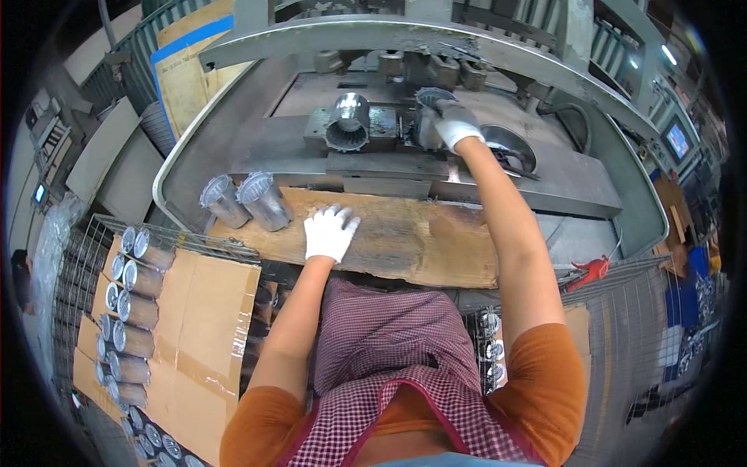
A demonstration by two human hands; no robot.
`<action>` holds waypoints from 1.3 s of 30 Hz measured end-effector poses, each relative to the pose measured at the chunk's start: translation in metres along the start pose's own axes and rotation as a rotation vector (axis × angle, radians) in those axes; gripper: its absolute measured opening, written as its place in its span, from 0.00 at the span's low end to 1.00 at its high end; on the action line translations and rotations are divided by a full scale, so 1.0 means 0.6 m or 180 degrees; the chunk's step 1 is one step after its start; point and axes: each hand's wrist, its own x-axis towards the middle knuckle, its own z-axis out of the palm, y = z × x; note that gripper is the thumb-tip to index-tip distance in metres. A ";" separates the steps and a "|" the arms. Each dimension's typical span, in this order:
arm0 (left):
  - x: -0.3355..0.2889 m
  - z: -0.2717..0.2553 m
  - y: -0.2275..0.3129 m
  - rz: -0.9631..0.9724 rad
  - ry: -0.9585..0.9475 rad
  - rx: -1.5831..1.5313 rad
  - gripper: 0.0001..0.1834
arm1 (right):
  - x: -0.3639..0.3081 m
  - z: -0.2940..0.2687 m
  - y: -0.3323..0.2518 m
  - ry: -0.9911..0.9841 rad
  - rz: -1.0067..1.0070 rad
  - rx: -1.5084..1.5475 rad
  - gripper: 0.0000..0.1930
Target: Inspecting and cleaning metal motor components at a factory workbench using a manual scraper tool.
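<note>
My left hand (331,233), in a white glove, lies with its fingers spread on a worn wooden board (389,237). To its left, two ribbed metal cylinders, a nearer one (267,204) and a farther-left one (226,202), stand tilted on the board. My right hand (457,124), also gloved and slightly blurred, reaches to the machine bed and grips the side of a grey metal cylinder (427,121) with a toothed rim. A shiny hollow cylinder (347,124) sits left of it on a metal block (381,124).
A thick metal beam (436,37) crosses above the machine bed. Right of my right hand is a round metal dish (510,148). A red air gun (589,272) hangs at the right. At the left, a wire cage holds cardboard (198,311) and several metal cylinders (134,311).
</note>
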 end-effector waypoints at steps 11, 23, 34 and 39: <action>0.162 -0.074 0.064 -0.0693 0.1226 -0.0991 0.30 | -0.214 -0.012 -0.124 0.0287 -0.0855 0.0850 0.16; 0.234 -0.129 -0.012 -0.0882 0.1757 -0.1042 0.20 | -0.307 -0.027 -0.117 0.0769 -0.0790 0.1154 0.16; 0.258 -0.149 0.130 0.1634 0.1424 0.0507 0.15 | -0.113 0.039 -0.099 -0.0600 0.0397 0.0315 0.26; 0.273 -0.143 0.139 0.1605 0.2224 0.0096 0.17 | -0.067 0.073 -0.095 -0.0663 0.0565 0.0314 0.25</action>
